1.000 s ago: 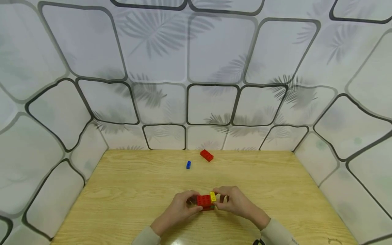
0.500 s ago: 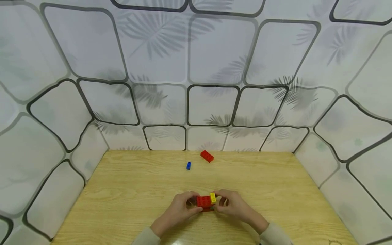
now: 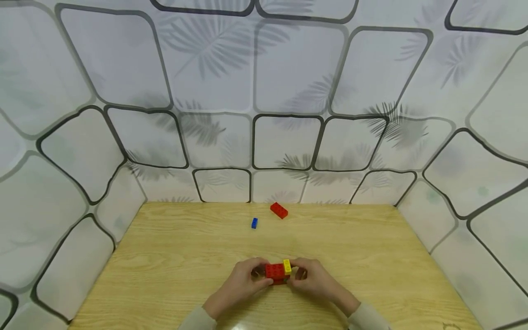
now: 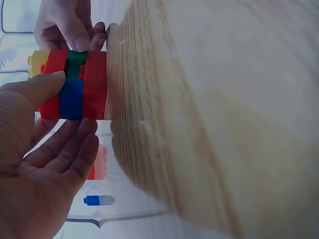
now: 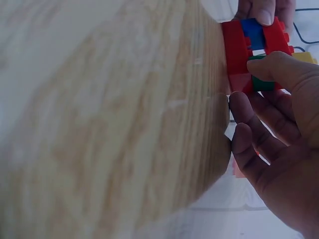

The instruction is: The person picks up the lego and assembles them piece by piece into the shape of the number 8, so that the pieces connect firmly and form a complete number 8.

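A stack of toy building bricks stands on the table between both hands. Its lower red brick [image 4: 95,89] carries a blue brick [image 4: 71,102] and a green brick [image 4: 76,60] side by side, with a gap visible between them in the right wrist view. Over these lies an upper red brick [image 3: 274,270], topped at its right end by a yellow brick [image 3: 287,266]. My left hand [image 3: 246,276] pinches the left end, thumb on the near side. At the right end my right hand [image 3: 316,278] pinches the stack, its thumb over the green brick; its fingertips behind are partly hidden.
Toward the back of the wooden table [image 3: 185,247] lie a loose red brick [image 3: 278,210] and a small blue brick [image 3: 254,223], apart from each other. Patterned wall panels [image 3: 284,142] close off the back and both sides.
My right hand has moved slightly down from beside the yellow brick to lower on the stack's right end. The left hand stays in place, and the loose bricks have not moved.
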{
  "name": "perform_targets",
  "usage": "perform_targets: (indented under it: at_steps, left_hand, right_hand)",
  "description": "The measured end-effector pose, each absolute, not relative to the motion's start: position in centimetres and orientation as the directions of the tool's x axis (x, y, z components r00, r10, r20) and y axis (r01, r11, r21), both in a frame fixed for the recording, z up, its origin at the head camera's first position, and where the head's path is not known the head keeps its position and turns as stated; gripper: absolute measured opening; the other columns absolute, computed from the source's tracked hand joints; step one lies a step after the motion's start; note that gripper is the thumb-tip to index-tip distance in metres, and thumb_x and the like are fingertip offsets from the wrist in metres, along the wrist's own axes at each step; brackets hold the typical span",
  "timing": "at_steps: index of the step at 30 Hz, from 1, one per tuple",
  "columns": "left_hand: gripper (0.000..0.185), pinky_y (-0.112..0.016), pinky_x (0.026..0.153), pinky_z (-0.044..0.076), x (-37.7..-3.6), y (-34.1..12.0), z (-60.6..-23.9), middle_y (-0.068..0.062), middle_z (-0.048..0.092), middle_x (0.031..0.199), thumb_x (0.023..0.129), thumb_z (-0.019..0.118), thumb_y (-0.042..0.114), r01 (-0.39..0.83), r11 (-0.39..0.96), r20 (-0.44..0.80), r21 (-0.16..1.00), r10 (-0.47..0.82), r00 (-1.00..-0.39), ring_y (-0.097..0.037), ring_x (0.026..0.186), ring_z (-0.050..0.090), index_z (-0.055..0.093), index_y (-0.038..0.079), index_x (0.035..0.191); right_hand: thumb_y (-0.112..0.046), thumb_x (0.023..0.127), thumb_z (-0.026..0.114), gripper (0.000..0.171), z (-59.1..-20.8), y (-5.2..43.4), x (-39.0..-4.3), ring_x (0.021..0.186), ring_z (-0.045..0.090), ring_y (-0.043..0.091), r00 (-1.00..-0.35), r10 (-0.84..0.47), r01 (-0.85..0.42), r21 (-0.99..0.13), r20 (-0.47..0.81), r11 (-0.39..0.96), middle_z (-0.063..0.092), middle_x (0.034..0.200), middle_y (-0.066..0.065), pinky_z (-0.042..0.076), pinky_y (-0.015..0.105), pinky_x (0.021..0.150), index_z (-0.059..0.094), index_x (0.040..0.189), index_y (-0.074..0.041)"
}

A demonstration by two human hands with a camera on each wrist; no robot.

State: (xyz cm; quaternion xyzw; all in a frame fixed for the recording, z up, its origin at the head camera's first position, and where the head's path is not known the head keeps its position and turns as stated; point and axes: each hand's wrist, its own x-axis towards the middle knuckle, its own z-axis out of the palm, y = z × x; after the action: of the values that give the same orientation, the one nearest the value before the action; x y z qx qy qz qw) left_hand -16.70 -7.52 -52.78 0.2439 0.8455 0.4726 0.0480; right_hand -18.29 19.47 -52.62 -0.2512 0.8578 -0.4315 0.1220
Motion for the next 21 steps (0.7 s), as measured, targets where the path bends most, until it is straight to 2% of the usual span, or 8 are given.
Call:
perform_targets:
  at_steps: [6,14,21]
  left_hand:
    - [0.03,-0.024,0.082,0.055,-16.59,-7.51,-52.93,-0.002,0.076,0.112,0.095,0.081,0.026,0.355,0.431,0.141,0.83,0.453,-0.88,-0.015,0.096,0.069,0.071,0.012,0.12]
    - [0.034,-0.026,0.084,0.056,-16.56,-7.52,-52.78,-0.002,0.076,0.114,0.096,0.079,0.033,0.349,0.42,0.139,0.838,0.455,-0.879,-0.015,0.099,0.07,0.071,0.013,0.122]
    - [0.045,-0.025,0.086,0.057,-17.07,-7.8,-52.78,-0.003,0.076,0.115,0.11,0.054,0.043,0.29,0.42,0.097,0.86,0.423,-0.901,-0.011,0.099,0.07,0.069,0.005,0.129]
  right_hand:
    - [-0.021,0.095,0.079,0.043,-53.15,19.52,-18.17,0.081,0.062,0.003,-0.848,-0.531,-0.309,-0.799,-0.015,0.516,0.072,0.105,-0.001,0.054,0.022,0.069,0.07,0.136,-0.011]
    - [-0.022,0.094,0.08,0.043,-53.3,19.52,-18.26,0.08,0.061,0.003,-0.848,-0.529,-0.294,-0.818,-0.015,0.494,0.072,0.102,0.0,0.052,0.021,0.068,0.071,0.134,-0.011]
    - [-0.022,0.094,0.081,0.041,-53.49,19.48,-18.31,0.08,0.061,0.002,-0.845,-0.534,-0.313,-0.82,0.01,0.479,0.073,0.104,0.001,0.052,0.021,0.068,0.071,0.132,-0.011]
